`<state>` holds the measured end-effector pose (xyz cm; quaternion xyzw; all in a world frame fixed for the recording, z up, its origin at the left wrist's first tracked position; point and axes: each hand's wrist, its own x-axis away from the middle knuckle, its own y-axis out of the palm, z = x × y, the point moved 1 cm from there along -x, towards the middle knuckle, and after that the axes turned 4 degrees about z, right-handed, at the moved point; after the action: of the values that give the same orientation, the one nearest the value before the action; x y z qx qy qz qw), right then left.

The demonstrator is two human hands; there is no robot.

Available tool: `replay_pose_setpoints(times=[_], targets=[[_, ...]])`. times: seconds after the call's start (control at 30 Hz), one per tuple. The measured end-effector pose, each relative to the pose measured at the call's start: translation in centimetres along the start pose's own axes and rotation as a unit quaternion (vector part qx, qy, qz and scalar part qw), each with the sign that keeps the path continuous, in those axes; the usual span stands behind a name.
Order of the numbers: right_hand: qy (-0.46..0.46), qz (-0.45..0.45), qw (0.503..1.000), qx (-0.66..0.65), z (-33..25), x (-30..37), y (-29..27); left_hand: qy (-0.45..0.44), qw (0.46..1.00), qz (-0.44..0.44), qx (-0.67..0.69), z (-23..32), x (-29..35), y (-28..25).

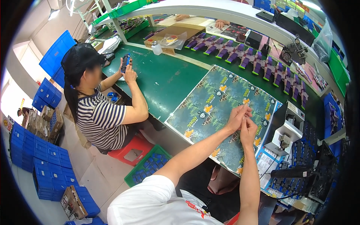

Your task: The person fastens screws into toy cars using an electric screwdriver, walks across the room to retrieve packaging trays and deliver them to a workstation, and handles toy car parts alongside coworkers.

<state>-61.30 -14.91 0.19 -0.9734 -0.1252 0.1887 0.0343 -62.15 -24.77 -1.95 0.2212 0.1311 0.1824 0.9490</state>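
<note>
My left hand (236, 118) and my right hand (248, 131) meet over a patterned mat (202, 101) printed with animals and leaves. The fingers of both are bent and pinched together, fingertips touching or nearly so. Whatever they pinch, if anything, is too small or hidden to make out. To the right of my hands stands a grey and white bench machine (285, 133). Many small dark and blue parts (305, 150) lie in rows beyond it.
A row of purple and green pieces (245, 60) lines the far side of the green table (165, 78). At left a co-worker (101, 108) sits holding a blue and black part (125, 63). On the floor stands a green crate (150, 165) of blue parts. A shelf (210, 13) spans above.
</note>
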Motion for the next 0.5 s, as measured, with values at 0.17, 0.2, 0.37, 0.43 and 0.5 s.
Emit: replay_pose_setpoints(times=[0.17,0.2,0.37,0.43,0.5], targets=[[0.033,-0.012,0.999,-0.037,0.1,-0.2,0.1,-0.024,0.999,0.005,0.032,0.8,-0.5,-0.3],[0.053,-0.018,0.997,-0.055,0.1,-0.3,0.1,-0.047,0.997,0.013,0.059,1.0,-0.9,-0.3],[0.066,-0.031,0.995,-0.068,0.1,-0.1,0.5,-0.146,0.963,0.054,0.221,2.8,-2.0,-1.6],[0.041,-0.030,0.997,-0.053,0.2,0.1,0.5,-0.151,0.951,0.061,0.262,3.2,-2.2,-2.0],[-0.005,-0.033,0.999,-0.008,-0.4,0.4,0.5,-0.158,0.949,0.060,0.266,3.2,-2.0,-2.0]])
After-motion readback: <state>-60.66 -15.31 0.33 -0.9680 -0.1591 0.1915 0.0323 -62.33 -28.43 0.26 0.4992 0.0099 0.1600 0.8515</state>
